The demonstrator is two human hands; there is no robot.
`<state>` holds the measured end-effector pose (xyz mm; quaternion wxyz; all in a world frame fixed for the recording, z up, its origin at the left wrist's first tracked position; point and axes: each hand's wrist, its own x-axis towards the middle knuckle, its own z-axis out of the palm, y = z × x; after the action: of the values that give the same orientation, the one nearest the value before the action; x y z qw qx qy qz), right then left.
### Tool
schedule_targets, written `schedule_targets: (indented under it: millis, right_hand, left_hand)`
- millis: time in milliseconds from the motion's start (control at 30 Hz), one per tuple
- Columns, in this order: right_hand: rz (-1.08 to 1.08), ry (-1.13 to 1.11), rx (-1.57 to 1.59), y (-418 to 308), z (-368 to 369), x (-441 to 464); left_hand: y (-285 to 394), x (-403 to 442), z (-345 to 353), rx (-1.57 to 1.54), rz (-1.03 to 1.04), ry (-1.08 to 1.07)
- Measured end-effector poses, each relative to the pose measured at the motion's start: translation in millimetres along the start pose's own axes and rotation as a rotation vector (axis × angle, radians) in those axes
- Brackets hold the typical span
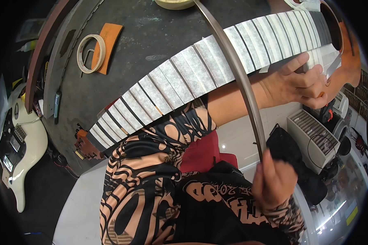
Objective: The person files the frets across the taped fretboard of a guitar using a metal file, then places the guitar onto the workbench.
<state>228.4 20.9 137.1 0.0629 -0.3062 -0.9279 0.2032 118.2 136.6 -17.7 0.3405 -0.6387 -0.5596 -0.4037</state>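
A guitar neck lies diagonally across the view, its fingerboard covered with strips of whitish masking tape between the frets. Its headstock points to the lower left, and the brown guitar body is at the right. Reaching under the neck, my left hand has its fingers curled against the guitar near the neck joint; its palm side is partly hidden. My right hand is closed around the lower end of a long, narrow grey metal bar. The bar crosses over the taped fingerboard and looks bowed.
On the dark worktop lie a tape roll, an orange sheet and a pen-like tool. A white electric guitar is at the left. A slotted white box with cables stands at the right, above a glass case.
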Motion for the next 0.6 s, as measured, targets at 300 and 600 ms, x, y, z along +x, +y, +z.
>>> schedule_targets:
  millis: [300,600]
  right_hand:
    - [0.044,0.074,0.09,-14,-8,130]
    - [-0.028,0.107,0.08,4,-7,-20]
  left_hand:
    - [-3,-4,0,-0.018,0.028,0.01]
    - [-2,-3,3,0.011,0.006,-0.001]
